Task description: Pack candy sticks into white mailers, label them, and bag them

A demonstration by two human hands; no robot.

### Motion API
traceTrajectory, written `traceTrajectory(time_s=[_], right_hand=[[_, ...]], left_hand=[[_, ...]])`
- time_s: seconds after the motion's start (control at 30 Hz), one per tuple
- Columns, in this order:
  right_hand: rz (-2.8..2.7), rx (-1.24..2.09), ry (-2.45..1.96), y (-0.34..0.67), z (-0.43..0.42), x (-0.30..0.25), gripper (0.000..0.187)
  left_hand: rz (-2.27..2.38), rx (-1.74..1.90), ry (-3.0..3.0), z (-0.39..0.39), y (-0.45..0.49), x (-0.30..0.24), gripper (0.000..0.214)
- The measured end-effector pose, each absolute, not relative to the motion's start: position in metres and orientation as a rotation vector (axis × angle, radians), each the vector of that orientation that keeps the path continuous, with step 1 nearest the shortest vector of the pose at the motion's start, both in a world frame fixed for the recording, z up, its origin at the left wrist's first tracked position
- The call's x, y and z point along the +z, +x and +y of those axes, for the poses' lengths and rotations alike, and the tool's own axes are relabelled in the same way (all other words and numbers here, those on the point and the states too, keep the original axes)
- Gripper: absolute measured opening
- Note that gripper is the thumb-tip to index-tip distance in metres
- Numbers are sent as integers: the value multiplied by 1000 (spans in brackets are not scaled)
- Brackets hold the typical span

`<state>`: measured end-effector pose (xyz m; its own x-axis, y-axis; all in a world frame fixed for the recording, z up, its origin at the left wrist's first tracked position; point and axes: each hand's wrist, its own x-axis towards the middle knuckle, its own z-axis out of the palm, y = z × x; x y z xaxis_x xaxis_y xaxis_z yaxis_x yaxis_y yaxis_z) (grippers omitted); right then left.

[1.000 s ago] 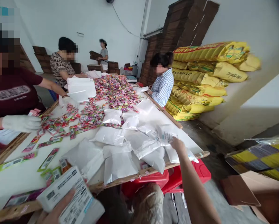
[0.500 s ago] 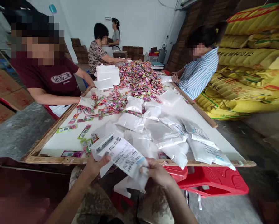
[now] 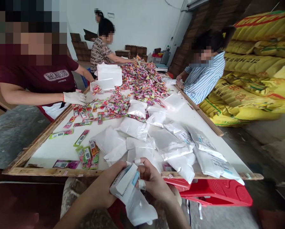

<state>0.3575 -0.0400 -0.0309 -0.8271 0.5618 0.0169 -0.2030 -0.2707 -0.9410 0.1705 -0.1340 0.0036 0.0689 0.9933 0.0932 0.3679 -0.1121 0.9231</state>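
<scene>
Just past the table's near edge, over my lap, I hold a folded stack of white printed shipping labels (image 3: 123,183). My left hand (image 3: 106,184) is closed around its left side. A thin white sheet (image 3: 141,208) hangs below the stack. My right hand (image 3: 154,179) is closed at the stack's right edge, with white wraps on its thumb and a fingertip. Beyond my hands lie white bags (image 3: 137,154), several of them plump; those at the right carry labels. Small candy packets (image 3: 86,156) lie on the table to the left.
A large heap of candy packets (image 3: 144,79) covers the far table (image 3: 44,152), which has a wooden rim. Co-workers sit left and right; one at the left wears a white glove (image 3: 74,98). Red stools (image 3: 218,189) stand below right. Yellow sacks (image 3: 259,70) are stacked at right.
The label strip, spread flat and facing me before, is now folded over into the left hand, and a thin sheet hangs lower. My right hand has moved up to the stack's edge.
</scene>
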Motion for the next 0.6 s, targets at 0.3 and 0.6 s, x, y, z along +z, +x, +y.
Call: traceTrajectory(time_s=[0.3, 0.6], right_hand=[[-2018, 1229, -546, 356, -53, -18, 31], [-2181, 1011, -655, 367, -72, -3, 30]], left_hand=[[1496, 1591, 721, -132, 187, -27, 58], [1517, 1591, 616, -141, 200, -43, 60]])
